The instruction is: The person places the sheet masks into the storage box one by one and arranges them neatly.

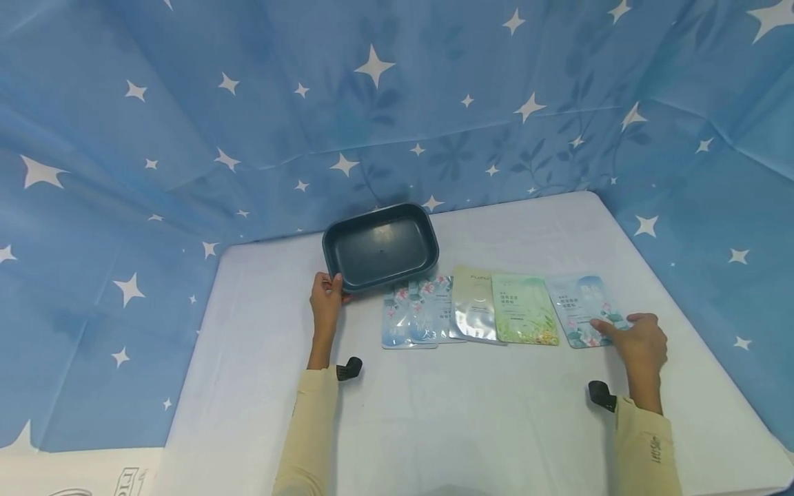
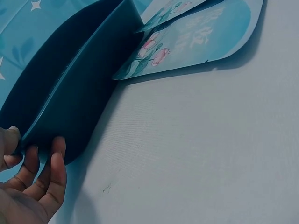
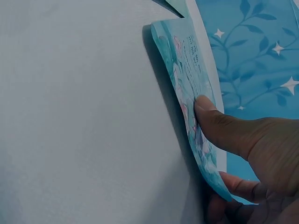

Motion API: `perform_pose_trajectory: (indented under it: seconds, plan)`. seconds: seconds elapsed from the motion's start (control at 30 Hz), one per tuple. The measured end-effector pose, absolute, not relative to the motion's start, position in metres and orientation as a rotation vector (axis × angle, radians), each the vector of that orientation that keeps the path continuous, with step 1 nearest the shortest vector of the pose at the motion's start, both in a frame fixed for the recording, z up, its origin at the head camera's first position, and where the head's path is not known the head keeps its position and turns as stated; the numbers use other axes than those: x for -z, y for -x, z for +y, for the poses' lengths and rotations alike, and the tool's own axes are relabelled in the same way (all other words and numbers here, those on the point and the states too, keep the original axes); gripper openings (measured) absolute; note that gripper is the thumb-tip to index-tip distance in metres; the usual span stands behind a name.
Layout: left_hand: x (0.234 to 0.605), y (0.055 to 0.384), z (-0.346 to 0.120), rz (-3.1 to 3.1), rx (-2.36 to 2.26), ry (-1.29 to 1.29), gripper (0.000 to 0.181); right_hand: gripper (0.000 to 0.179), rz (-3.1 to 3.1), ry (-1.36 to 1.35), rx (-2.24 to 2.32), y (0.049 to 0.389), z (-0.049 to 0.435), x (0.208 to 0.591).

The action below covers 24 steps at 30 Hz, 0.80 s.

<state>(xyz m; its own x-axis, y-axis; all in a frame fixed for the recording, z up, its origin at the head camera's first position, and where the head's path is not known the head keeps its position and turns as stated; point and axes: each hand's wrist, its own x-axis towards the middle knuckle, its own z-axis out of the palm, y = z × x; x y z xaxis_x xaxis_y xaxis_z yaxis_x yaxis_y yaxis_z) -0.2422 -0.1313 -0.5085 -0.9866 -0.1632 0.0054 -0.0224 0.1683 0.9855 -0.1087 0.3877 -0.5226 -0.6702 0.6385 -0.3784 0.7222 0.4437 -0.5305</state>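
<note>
My left hand (image 1: 325, 297) grips the near left corner of a dark blue plastic basin (image 1: 380, 282), thumb at the rim and fingers beneath on the outer wall. The inside of the basin shows nothing in it. At the right end of a row of flat packets, my right hand (image 1: 639, 342) pinches a light blue floral sachet (image 1: 579, 306), which looks like a face mask packet. In the right wrist view the thumb (image 3: 219, 123) lies on the sachet's printed front, with fingers behind its edge, and the sachet is tilted up there.
Left of that sachet lie a green packet (image 1: 526, 310), a gold and silver packet (image 1: 476, 317) and two overlapping blue floral packets (image 1: 406, 331), partly by the basin's near side. A white-covered table (image 1: 471, 413) carries everything. Blue star-patterned cloth (image 1: 372, 110) hangs behind and at the sides.
</note>
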Motion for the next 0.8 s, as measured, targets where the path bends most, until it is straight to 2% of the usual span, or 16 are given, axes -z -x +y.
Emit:
perform_pose_trajectory:
  seconds: [0.43, 0.8]
  plan:
    - [0.5045, 0.2391, -0.1329, -2.377, 1.886, -0.167, 0.026, 0.074, 2.544, -1.241, 1.072, 0.1099, 0.3909, 0.5304]
    - [0.5049, 0.2413, -0.1334, -2.382, 1.878, -0.133, 0.028, 0.072, 2.578, -1.195, 1.008, 0.11, 0.3926, 0.5299]
